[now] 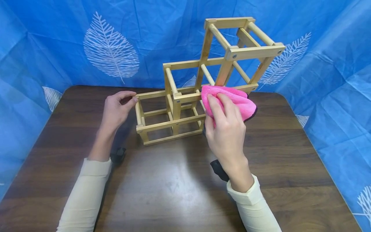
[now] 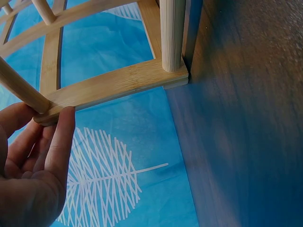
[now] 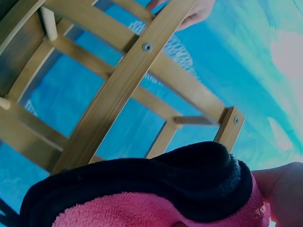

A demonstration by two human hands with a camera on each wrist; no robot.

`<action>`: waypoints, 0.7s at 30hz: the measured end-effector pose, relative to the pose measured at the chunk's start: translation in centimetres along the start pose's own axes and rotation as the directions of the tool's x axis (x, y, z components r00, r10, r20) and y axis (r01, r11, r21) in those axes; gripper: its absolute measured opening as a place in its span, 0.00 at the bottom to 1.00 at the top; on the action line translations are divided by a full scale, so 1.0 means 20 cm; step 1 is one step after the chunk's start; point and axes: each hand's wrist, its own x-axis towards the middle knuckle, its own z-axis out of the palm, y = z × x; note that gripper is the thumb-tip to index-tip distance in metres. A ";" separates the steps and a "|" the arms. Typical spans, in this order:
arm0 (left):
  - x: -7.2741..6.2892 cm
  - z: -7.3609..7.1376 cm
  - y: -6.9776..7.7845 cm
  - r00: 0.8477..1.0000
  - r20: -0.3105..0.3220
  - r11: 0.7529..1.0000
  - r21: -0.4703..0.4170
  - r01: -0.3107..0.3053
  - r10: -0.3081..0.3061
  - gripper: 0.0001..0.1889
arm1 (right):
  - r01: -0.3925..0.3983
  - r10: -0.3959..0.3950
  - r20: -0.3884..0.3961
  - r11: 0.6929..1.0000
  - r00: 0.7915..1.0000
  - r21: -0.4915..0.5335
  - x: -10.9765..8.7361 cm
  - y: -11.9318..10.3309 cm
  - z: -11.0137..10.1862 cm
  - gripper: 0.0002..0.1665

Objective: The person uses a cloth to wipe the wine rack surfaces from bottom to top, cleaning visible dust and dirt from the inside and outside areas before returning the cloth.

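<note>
A stepped wooden rack (image 1: pixel 176 100) made of slats and round dowels stands on the table, rising in tiers toward the right. At its low left end my left hand (image 1: pixel 116 108) pinches the back corner between thumb and fingers; the left wrist view has the hand (image 2: pixel 40 156) at the end of a slat (image 2: pixel 109 84). My right hand (image 1: pixel 227 129) grips a folded pink cloth (image 1: pixel 239 103) with dark edging, held against the rack's middle tier near an upright. In the right wrist view the cloth (image 3: pixel 128 208) covers the lower part and hides most of that hand.
The brown wooden table (image 1: pixel 174 193) extends in front of the rack and to both sides. A blue curtain (image 1: pixel 162 32) with white leaf prints hangs behind and around it. Black wrist straps (image 1: pixel 118 155) sit on both wrists.
</note>
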 end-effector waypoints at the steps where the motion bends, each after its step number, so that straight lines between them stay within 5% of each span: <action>1: 0.00 0.00 0.00 1.000 -0.002 1.000 0.001 -0.002 0.002 0.15 | 0.010 -0.010 0.005 1.000 1.000 -0.014 0.00 -0.02 0.01 0.22; 5: -0.01 0.00 0.00 1.000 -0.008 1.000 0.004 -0.004 0.004 0.15 | 0.055 -0.054 0.024 0.998 0.998 -0.043 -0.01 -0.09 0.03 0.21; 11: 0.00 0.00 0.00 1.000 -0.009 1.000 0.009 -0.008 0.008 0.15 | 0.137 -0.139 0.040 0.989 0.990 0.051 -0.01 -0.17 0.07 0.21; 21: 0.00 -0.01 0.00 1.000 0.010 1.000 0.026 -0.015 0.015 0.16 | 0.135 -0.136 0.072 0.991 0.988 0.026 -0.01 -0.15 0.05 0.23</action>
